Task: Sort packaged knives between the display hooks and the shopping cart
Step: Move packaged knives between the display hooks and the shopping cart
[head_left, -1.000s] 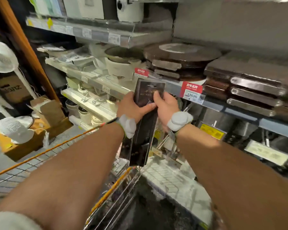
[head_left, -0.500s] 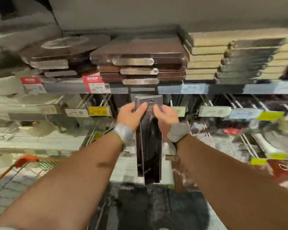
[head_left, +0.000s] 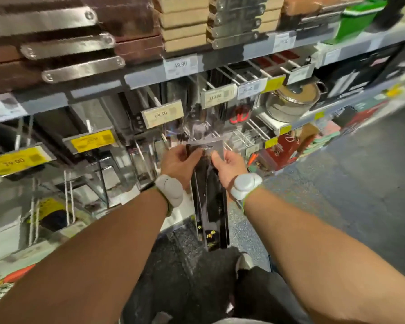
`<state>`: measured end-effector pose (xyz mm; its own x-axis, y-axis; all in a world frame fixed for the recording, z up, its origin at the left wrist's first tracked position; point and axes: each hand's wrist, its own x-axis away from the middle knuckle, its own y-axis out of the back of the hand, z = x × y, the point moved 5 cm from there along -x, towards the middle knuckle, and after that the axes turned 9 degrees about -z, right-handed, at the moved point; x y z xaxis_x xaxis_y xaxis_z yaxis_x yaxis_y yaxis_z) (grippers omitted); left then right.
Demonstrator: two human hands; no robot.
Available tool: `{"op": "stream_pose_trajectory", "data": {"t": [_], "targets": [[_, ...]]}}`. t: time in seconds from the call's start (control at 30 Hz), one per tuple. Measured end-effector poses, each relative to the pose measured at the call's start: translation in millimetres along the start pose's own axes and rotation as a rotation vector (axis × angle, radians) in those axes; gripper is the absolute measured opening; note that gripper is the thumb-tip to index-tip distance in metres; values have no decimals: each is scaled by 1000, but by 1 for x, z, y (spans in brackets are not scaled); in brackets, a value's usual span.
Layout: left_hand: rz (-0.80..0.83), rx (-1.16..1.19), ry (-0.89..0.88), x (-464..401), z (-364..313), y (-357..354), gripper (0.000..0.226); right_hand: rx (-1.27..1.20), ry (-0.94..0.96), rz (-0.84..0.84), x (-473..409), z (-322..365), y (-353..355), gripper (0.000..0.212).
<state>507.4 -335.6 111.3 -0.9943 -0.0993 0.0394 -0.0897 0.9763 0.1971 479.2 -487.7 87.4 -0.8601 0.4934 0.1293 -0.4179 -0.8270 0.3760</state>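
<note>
While yellow price tags [head_left: 18, 161] hang blurred at far left, the left hand [head_left: 179, 163] pinches the top left corner of a long, flat, dark knife pack [head_left: 209, 197]; the right hand [head_left: 228, 165] grips its top right corner, holding it upright near the wire hooks [head_left: 227, 74], below stacked wooden boards [head_left: 182, 24].

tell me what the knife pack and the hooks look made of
Knife pack: dark card, probably under glossy clear plastic, going by the sheen and the punched hang hole. Hooks: thin pale wire rods, likely coated or plated metal; blur leaves the finish open.
</note>
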Motion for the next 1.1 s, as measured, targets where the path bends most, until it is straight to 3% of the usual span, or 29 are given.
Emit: {"op": "stream_pose_trajectory", "data": {"t": [0.07,0.17,0.33,0.47,0.6,0.87,1.1], "targets": [[31,54,52,-4,18,-19,15,-28,8,-3,-5,-19,4,56],[3,64,107,-3,38,-33,33,-9,10,8,-14,-39,7,36],[-75,62,156,-14,98,-71,32,152,-37,97,-74,-131,-24,70],[-150,14,254,-50,222,-113,33,46,5,148,-113,-201,-57,21],[-190,7,108,-64,291,-133,46,-20,122,159,-143,-254,-81,23],[-217,109,-196,-112,411,-170,39,-219,277,123,-199,-372,-155,30],[-286,199,-275,-145,421,-191,31,-352,233,46,-236,-382,-170,32]]}}
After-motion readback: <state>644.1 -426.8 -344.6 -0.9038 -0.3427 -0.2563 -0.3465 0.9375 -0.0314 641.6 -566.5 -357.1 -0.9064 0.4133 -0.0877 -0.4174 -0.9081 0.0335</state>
